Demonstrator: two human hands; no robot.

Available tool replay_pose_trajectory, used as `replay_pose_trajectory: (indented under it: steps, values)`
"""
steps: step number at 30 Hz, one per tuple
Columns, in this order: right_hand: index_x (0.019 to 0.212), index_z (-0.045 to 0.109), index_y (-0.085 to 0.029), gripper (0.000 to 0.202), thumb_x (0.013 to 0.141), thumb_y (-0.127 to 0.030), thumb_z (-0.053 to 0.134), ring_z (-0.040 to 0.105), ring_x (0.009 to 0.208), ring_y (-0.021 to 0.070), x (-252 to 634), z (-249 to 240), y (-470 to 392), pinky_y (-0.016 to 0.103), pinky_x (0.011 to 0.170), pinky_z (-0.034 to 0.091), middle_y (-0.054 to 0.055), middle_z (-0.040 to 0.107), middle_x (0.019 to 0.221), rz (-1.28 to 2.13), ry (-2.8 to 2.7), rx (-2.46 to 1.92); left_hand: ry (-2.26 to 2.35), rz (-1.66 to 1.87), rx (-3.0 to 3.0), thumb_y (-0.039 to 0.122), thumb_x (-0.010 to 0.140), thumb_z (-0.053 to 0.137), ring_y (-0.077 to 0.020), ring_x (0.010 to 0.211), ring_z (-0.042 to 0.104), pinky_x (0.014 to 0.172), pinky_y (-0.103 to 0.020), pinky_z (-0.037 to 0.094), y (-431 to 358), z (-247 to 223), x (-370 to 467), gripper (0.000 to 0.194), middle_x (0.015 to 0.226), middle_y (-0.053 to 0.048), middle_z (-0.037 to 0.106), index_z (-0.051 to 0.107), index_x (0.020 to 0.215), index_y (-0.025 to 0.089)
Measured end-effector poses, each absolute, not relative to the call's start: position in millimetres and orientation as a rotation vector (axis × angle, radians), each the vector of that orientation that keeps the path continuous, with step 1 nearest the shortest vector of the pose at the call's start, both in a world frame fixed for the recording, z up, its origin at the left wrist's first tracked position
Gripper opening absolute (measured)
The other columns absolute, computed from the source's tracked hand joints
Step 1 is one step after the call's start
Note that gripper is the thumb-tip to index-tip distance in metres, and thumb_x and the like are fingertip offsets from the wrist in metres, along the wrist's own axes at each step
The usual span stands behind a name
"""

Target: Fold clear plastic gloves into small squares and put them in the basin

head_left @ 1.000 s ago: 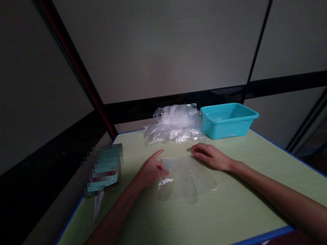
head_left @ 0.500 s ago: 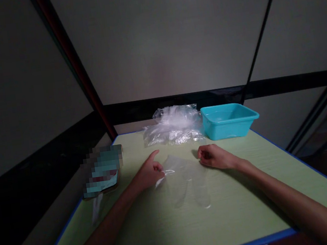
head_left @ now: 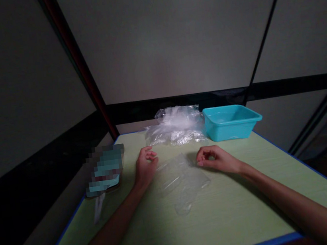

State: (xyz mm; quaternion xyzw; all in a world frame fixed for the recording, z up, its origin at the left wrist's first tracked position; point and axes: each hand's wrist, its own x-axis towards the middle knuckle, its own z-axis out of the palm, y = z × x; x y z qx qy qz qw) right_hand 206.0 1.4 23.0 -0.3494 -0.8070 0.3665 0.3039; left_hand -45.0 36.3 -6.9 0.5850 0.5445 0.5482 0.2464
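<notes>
A thin clear plastic bag (head_left: pixel 183 184) lies partly folded on the table, with a narrow rounded end pointing toward me. To its left is my left hand (head_left: pixel 145 166), open, its fingers loosely bent and apart, with nothing seen in it. My right hand (head_left: pixel 216 159) rests by the bag's upper right edge, thumb and fingers curled together in a pinch. Whether the bag's edge is between those fingertips is hard to see. Beyond both hands sits a crumpled pile of clear plastic (head_left: pixel 177 126).
A turquoise plastic basin (head_left: pixel 230 129) stands at the back right of the yellow-green table (head_left: pixel 224 219), which has a blue edge. Toward the left edge lies a blurred-out flat item (head_left: pixel 105 172) with a whitish strip (head_left: pixel 99 207) beside it. Wall panels rise behind the table.
My left hand has come off the bag, turned and shifted left, its fingers opening. The bag's left part has folded over to the right. My right hand stays nearly in place.
</notes>
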Motion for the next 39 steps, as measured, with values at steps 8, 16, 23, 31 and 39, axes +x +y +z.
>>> replay_pose_trajectory:
  steps: [8,16,23,31,39]
  values:
    - [0.128,0.034,-0.020,0.089,0.052,-0.048,0.071,0.022,0.125,0.0262,218,12,19,0.044,0.101,0.019,0.013,0.026,0.137,0.657,-2.563,-0.811,1.472,1.506,1.609,0.010,0.058,0.050,-0.0096,0.058,0.049,0.060,-0.022,0.040,38,-9,-46,0.024,0.066,0.004,0.051,0.045,0.080,0.017]
    - [0.135,0.015,-0.014,0.108,0.049,-0.048,0.073,0.014,0.127,0.0281,208,28,-7,0.044,0.104,0.012,0.016,0.017,0.139,0.850,-2.733,-0.838,1.491,1.499,1.622,0.009,0.060,0.049,-0.0103,0.058,0.050,0.058,-0.021,0.040,37,-6,-43,0.018,0.063,0.003,0.051,0.046,0.076,0.016]
    - [0.135,0.011,-0.004,0.092,0.072,-0.062,0.043,0.004,0.129,0.0259,185,18,-30,0.039,0.105,0.012,0.017,0.004,0.140,0.482,-2.717,-1.066,1.517,1.441,1.691,0.008,0.059,0.048,-0.0112,0.061,0.051,0.063,-0.024,0.041,31,-5,-41,0.016,0.067,0.002,0.053,0.050,0.072,0.016]
    - [0.134,0.015,-0.001,0.092,0.073,-0.069,0.028,0.006,0.128,0.0253,166,6,-40,0.037,0.106,0.012,0.018,0.007,0.139,0.283,-2.765,-1.162,1.554,1.372,1.738,0.012,0.060,0.047,-0.0131,0.065,0.052,0.066,-0.027,0.042,31,-5,-42,0.013,0.071,0.000,0.054,0.050,0.072,0.016]
    - [0.134,0.013,-0.001,0.091,0.074,-0.068,0.026,0.007,0.128,0.0257,170,7,-19,0.039,0.105,0.013,0.018,0.007,0.139,0.257,-2.758,-1.219,1.482,1.239,1.945,0.024,0.065,0.050,-0.0191,0.084,0.054,0.082,-0.035,0.041,11,9,-28,0.027,0.092,-0.008,0.058,0.054,0.089,0.012]
